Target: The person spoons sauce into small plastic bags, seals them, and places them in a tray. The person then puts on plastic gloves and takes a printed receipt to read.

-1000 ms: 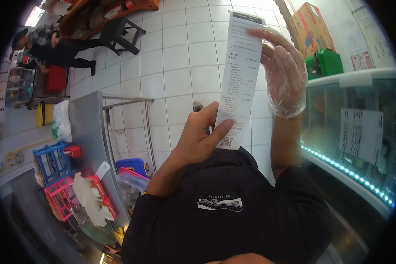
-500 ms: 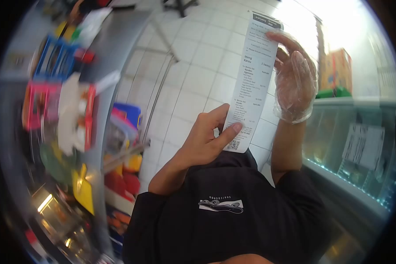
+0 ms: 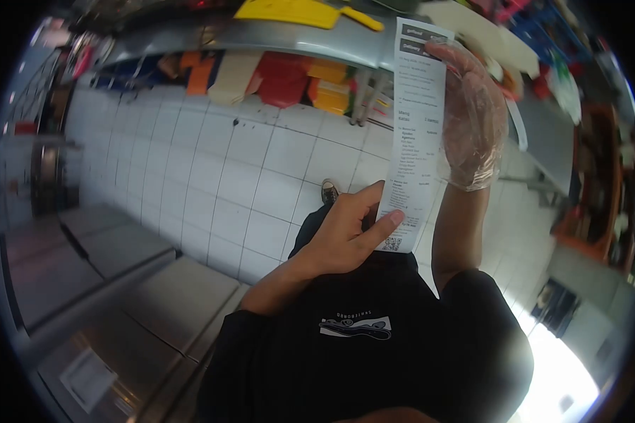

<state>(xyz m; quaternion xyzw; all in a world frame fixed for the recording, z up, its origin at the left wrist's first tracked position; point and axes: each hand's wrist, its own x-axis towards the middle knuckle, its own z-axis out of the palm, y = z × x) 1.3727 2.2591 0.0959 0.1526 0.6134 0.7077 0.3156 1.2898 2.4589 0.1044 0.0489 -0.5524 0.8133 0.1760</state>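
A long white printed receipt [image 3: 415, 148] hangs upright in front of my black shirt, its text facing me and a QR code near its lower end. My left hand [image 3: 356, 229], bare, pinches the bottom of the slip with the thumb on its printed face. My right hand [image 3: 473, 116] wears a clear plastic glove [image 3: 476, 166]. Its fingertips grip the slip's upper right edge near the dark header bands. The fingers behind the paper are hidden.
Ahead runs a metal counter [image 3: 141, 46] with a yellow cutting board [image 3: 289, 13] on it. Colored bins, one of them red [image 3: 281, 77], sit below. Steel cabinets [image 3: 180, 303] stand at lower left, an orange shelf [image 3: 600, 190] at right. White floor tiles [image 3: 261, 162] lie between.
My body and view have turned, so the counter formerly at left now lies ahead, and the glass-topped case at right has left view. Both hands still hold the receipt.
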